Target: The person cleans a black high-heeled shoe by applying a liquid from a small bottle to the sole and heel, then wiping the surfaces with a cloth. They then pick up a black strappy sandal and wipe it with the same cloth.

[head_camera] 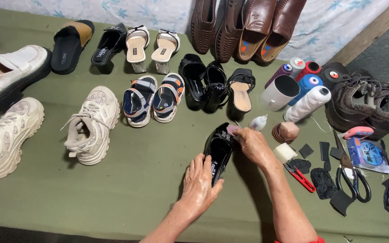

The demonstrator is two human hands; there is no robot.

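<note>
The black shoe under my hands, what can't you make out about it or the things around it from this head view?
- Black shoe: its heel end is covered by the left hand.
- Small pinkish piece in the right hand: too small and finger-covered to identify.
- Cream sneaker: cut off by the left edge.
- Brown shoes: tops cut off by the upper edge.
- Glue bottle: its lower part sits behind the right hand.
</note>
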